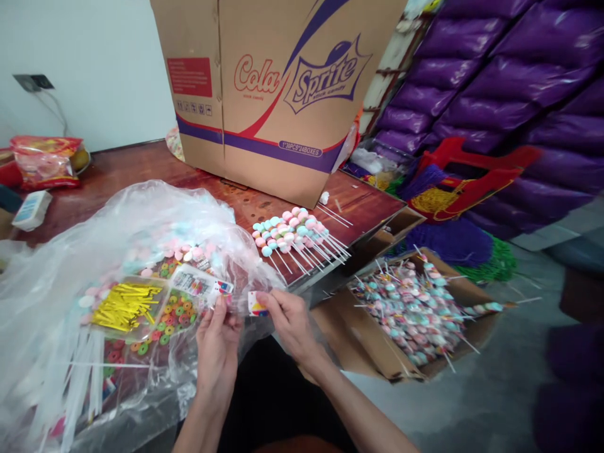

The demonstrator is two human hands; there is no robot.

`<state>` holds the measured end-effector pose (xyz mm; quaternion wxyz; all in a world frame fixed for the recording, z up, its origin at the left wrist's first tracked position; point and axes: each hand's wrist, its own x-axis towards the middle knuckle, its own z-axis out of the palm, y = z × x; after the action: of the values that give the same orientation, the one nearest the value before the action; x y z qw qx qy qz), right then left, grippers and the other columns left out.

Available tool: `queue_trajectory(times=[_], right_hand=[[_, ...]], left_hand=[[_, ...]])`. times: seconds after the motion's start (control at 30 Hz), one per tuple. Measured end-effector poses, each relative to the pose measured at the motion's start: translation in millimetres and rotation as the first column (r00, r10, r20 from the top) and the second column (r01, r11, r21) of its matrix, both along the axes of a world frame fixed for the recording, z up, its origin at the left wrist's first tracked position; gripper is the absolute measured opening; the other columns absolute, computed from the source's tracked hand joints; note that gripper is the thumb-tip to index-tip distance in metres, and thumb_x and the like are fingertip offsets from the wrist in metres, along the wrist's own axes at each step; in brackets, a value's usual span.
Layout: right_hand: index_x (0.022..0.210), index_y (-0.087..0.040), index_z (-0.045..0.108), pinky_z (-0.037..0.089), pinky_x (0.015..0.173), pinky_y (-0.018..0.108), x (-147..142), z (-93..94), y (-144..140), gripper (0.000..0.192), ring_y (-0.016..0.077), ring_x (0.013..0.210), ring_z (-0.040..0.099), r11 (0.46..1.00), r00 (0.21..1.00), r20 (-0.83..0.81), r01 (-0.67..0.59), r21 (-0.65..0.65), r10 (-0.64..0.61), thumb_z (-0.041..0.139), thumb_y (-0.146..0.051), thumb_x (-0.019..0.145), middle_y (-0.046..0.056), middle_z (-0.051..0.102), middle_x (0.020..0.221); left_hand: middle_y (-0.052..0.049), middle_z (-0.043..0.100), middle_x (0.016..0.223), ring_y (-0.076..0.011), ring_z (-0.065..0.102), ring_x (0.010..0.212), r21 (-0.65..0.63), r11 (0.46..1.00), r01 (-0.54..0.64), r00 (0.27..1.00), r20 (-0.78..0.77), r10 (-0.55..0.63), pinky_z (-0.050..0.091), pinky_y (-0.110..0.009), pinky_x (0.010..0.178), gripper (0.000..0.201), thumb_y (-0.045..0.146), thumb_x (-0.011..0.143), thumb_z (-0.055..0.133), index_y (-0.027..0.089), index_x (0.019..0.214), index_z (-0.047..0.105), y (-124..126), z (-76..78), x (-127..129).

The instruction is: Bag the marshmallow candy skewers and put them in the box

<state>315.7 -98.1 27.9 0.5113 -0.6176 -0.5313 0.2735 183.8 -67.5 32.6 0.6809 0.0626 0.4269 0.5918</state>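
My left hand pinches the end of a clear printed plastic wrapper between thumb and fingers. In my right hand, thumb and forefinger grip a small printed plastic piece with a colourful pattern, a short gap away from the wrapper. Beneath the left side lies a large clear plastic bag. On it are yellow twist ties in a clear tray, ring-shaped candies in red, green and orange, and pastel candies. White sticks lie at the lower left.
Stick candies in pink and blue lie in rows near the table edge. A big carton stands behind them. At right, an open box holds many wrapped candy sticks. A red stool and purple packages stand beyond.
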Motion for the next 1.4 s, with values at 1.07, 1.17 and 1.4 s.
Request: queue_trajectory(times=[1.07,1.17,1.4], right_hand=[[0.094,-0.021,0.067,0.048,0.070,0.026,38.8,11.6,-45.5,0.018,0.0153,0.075,0.062,0.955,0.957,0.291,-0.096,0.282,0.010,0.052,-0.012,0.096,0.003,0.065,0.083],[0.092,-0.021,0.067,0.046,0.066,0.024,42.7,13.8,-47.8,0.018,0.0133,0.070,0.059,0.976,0.948,0.303,-0.149,0.161,0.095,0.052,-0.015,0.098,0.001,0.063,0.079],[0.084,-0.020,0.066,0.041,0.063,0.023,43.3,14.0,-51.4,0.021,0.0125,0.066,0.053,0.978,0.955,0.207,-0.206,-0.044,0.211,0.051,-0.025,0.098,-0.001,0.059,0.073]], left_hand=[[0.000,0.063,0.060,-0.0089,0.060,0.051,-0.184,0.983,-0.003,1.000,0.023,0.007,0.052,-0.018,0.049,0.021,0.015,0.095,0.058,0.014,0.075,0.063,14.8,8.7,-29.1],[0.001,0.065,0.062,-0.0090,0.060,0.051,-0.107,0.994,-0.009,1.000,-0.022,0.006,0.052,-0.019,0.049,0.015,0.015,0.093,0.063,0.014,0.078,0.066,13.3,2.8,-32.5],[0.000,0.072,0.075,-0.0120,0.067,0.067,0.085,0.991,-0.101,0.985,-0.128,0.112,0.055,-0.023,0.060,0.030,0.028,0.062,0.091,0.015,0.076,0.068,9.5,-10.8,-33.6]])
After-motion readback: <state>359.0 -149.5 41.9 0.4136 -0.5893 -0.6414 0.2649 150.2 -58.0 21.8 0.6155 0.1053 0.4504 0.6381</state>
